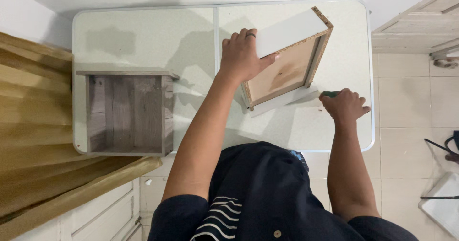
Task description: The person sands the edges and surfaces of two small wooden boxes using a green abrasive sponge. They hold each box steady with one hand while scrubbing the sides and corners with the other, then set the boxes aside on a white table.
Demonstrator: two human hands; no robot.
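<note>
- No packages, labels or signs show; the things in view are plain boards and boxes.
- A small drawer-like box [287, 62] of white-faced chipboard, its raw brown inside turned up, lies tilted on the pale worktop [143, 35], right of the worktop's middle seam.
- The left hand [244, 54], a dark ring on one finger, rests on the box's near-left corner, fingers curled over the white panel and thumb stretched along its edge, pressing it down.
- The right hand [344, 106] is closed around a green-handled tool [329, 94] just beside the box's lower right corner; the tool's tip is hidden, so contact with the box cannot be told.
- A grey weathered wooden crate [126, 112] stands well apart at the worktop's left edge.
- Yellow-brown cloth [33, 126] hangs left of it.
</note>
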